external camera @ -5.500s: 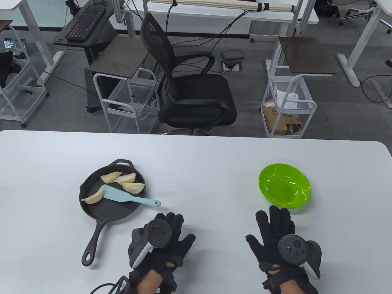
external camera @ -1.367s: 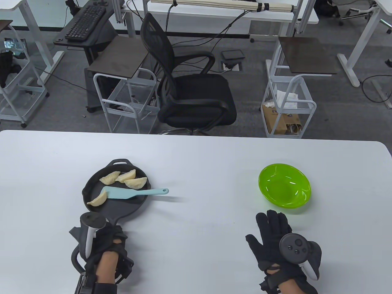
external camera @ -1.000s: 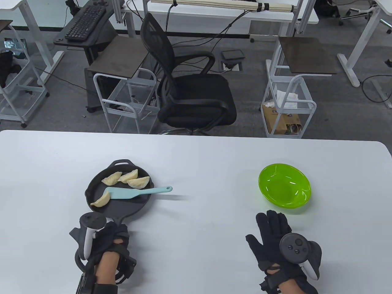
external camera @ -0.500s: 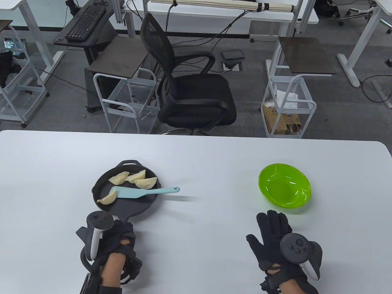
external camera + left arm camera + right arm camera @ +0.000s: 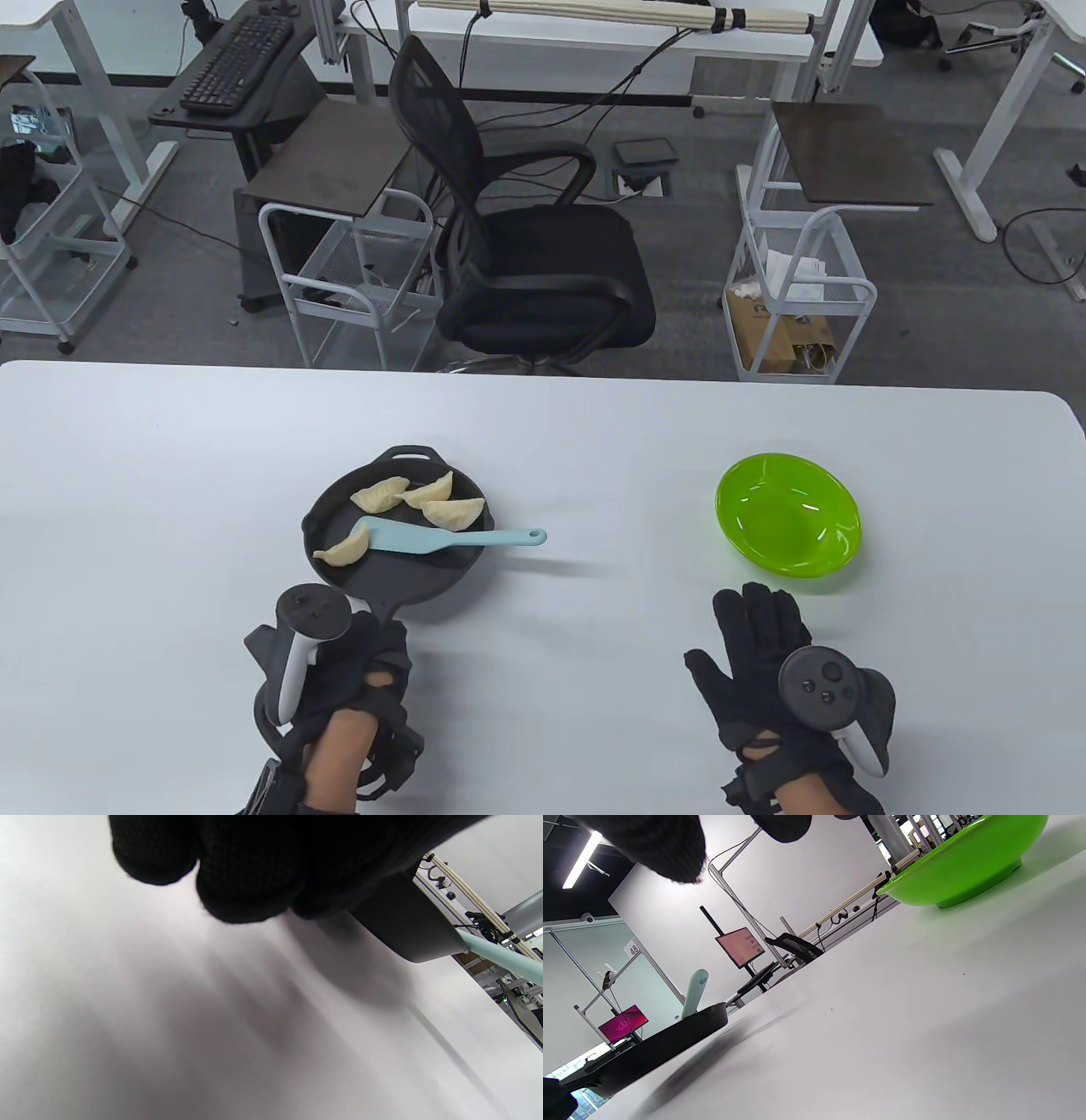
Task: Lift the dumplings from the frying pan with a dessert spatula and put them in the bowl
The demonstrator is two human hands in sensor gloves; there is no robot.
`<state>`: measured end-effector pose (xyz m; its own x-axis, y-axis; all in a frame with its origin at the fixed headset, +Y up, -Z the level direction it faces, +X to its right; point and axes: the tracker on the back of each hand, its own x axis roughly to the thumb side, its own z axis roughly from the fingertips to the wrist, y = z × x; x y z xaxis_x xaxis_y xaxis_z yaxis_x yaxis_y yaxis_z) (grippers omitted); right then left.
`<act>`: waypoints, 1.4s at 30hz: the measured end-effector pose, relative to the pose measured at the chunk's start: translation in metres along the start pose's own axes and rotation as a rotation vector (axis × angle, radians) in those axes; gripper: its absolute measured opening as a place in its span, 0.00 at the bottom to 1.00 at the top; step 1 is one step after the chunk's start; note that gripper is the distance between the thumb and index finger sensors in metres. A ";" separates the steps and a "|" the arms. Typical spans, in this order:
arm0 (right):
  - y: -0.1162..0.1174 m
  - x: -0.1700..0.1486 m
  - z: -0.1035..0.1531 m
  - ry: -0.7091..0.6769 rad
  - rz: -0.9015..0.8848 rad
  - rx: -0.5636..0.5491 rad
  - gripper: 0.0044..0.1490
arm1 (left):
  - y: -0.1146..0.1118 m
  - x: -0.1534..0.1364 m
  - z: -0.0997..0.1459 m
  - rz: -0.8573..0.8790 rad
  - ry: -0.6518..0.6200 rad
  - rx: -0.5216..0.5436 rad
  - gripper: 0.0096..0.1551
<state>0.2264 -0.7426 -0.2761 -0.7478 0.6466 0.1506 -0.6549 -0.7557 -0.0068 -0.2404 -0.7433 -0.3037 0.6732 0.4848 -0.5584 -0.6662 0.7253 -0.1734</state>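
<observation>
A black frying pan (image 5: 400, 587) holds several pale dumplings (image 5: 379, 495) and a light-blue dessert spatula (image 5: 407, 538), whose handle sticks out over the right rim. My left hand (image 5: 356, 658) grips the pan's long handle; in the left wrist view its curled fingers (image 5: 246, 870) wrap the handle, with the pan's underside (image 5: 407, 925) and the spatula handle (image 5: 505, 957) beyond. The pan (image 5: 653, 1048) seems slightly off the table, with a shadow beneath. My right hand (image 5: 764, 632) lies flat and open just in front of the green bowl (image 5: 789, 526), which is empty.
The white table (image 5: 594, 441) stretches between the pan and the bowl (image 5: 967, 861). Past its far edge stand a black office chair (image 5: 526, 255) and wire carts (image 5: 797, 289).
My left hand left its resting place, took the pan handle, and has been moving the pan with dumplings and spatula rightward toward the bowl. The right hand has stayed put.
</observation>
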 end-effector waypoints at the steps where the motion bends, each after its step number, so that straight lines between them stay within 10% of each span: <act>1: 0.000 0.000 0.000 0.000 0.001 0.001 0.49 | -0.001 0.002 0.002 -0.007 -0.007 -0.005 0.31; 42: 0.003 -0.002 -0.002 0.022 0.012 0.018 0.49 | -0.090 0.058 0.045 -0.392 -0.224 -0.341 0.31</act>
<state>0.2255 -0.7458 -0.2787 -0.7579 0.6396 0.1288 -0.6440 -0.7650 0.0091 -0.1267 -0.7588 -0.2833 0.9178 0.3302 -0.2203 -0.3941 0.6907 -0.6064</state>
